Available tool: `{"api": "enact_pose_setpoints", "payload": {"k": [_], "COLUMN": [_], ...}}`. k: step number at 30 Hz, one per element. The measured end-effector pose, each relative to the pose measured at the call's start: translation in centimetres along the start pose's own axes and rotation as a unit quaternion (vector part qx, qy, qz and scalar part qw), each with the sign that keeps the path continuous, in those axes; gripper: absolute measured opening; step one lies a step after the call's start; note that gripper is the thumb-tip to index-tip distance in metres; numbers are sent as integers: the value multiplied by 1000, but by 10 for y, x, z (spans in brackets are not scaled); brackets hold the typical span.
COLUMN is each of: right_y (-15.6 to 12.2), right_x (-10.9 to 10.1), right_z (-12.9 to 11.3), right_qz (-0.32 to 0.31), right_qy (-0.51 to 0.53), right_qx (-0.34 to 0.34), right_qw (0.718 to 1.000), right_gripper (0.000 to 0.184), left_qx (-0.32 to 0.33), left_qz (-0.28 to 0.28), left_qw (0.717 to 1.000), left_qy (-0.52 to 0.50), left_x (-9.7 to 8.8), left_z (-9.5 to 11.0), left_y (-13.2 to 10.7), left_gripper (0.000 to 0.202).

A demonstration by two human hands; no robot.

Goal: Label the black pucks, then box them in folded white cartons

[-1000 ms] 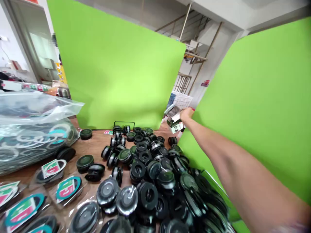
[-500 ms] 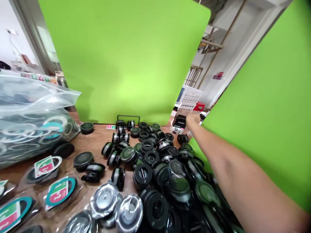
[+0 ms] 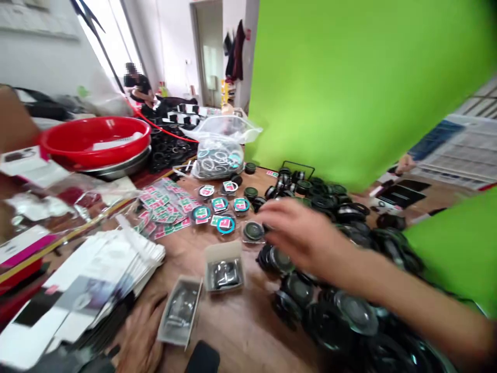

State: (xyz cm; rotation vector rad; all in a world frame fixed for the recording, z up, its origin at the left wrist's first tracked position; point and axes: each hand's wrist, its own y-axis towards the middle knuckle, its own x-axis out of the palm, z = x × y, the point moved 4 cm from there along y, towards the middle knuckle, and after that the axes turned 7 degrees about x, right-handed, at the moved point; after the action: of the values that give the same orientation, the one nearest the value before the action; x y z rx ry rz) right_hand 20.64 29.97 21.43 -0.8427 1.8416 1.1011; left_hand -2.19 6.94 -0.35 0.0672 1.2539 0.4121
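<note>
My right hand [image 3: 298,233] is blurred above the left edge of a heap of black lens-like round parts [image 3: 326,324]. Its fingers are apart and I see nothing in them. Just left of its fingertips lies a round dark part in a clear bag [image 3: 253,231]. My left hand [image 3: 142,336] rests low on the table with its fingers stretched out, beside an open small box [image 3: 161,329] with a clear-wrapped item inside. Whether it touches that box I cannot tell. Another open box [image 3: 224,252] holds a wrapped black item.
Flat white cartons [image 3: 111,259] are stacked at left, near label cards [image 3: 165,204] and bagged rings [image 3: 219,160]. A red basin [image 3: 95,129] stands farther back. Green panels [image 3: 349,93] rise behind. Another person's hand [image 3: 406,163] shows at right; a person [image 3: 137,85] sits far back.
The view has swung left and down. My right arm has come back from the box at the far right to over the heap. My left hand has come into view.
</note>
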Motion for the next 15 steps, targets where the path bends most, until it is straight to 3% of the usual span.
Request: {"api": "enact_pose_setpoints", "payload": {"k": [1,2,4,6,9,12,15], "right_y": [-2,-3,2,12,26,24,5], "right_x": [22,39,62,78,103,113,98], "right_z": [-28,-48,-68,-68,-55,-52,-66], "right_qz": [-79,-113,-120,-94,-150,-220,-225], "right_qy": [-3,-13,-60,-108,-143,-154,-144], "right_qx": [-31,-30,0,40,63,40,7], "right_qw": [996,993,991,989,976,963,964], "right_gripper": [26,28,42,54,43,44,46], "left_qx": [-1,1,5,6,14,40,41], "left_qz": [0,2,6,13,18,14,4], "left_qw": [1000,1000,999,999,997,991,985], "left_qy": [-8,-16,-32,-45,-67,-125,-171], "left_x": [1,4,8,9,5,1,0], "left_z": [-3,-5,-7,-9,-11,-11,-13], "left_y": [-5,-7,-9,-9,-10,-11,-12], "left_gripper": [32,31,29,29,34,43,49]}}
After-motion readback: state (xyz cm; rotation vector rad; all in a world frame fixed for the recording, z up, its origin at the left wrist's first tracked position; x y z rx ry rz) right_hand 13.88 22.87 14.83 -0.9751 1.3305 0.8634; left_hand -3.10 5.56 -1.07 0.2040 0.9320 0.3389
